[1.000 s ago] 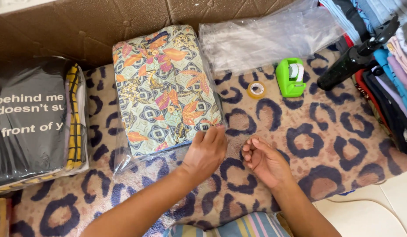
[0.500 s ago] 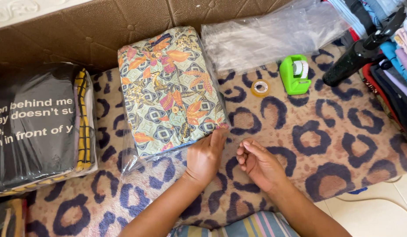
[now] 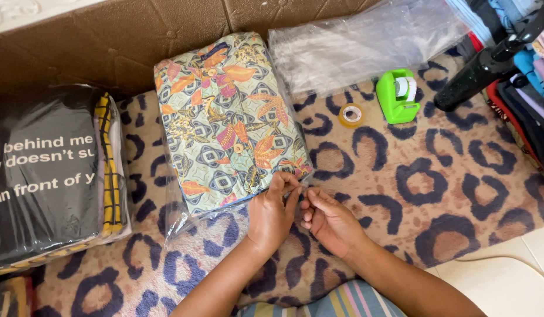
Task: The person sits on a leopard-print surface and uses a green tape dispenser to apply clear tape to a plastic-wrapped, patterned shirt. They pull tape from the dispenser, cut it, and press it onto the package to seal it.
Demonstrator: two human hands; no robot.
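1. The leopard-print rug (image 3: 448, 188) covers the floor and carries everything, so all of it lies within the seated person's reach.
2. A stack of bagged garments (image 3: 49, 176), with a black one on top, sits at the left edge, well apart from the hands.
3. The folded patterned shirt (image 3: 225, 123) lies flat in the middle of the rug, inside a clear plastic bag (image 3: 184, 220) whose loose open end points towards the person.
4. A pile of empty clear bags (image 3: 365, 47) rests at the top right, near the shirt.
5. The left hand (image 3: 272, 214) pinches the bag's edge at the shirt's near right corner, fingers closed on the plastic.
6. The right hand (image 3: 330, 223) meets it there, fingertips together at the same edge; whether it grips anything is unclear.
7. A green tape dispenser (image 3: 397, 95) and a small tape roll (image 3: 351, 114) wait just beyond.
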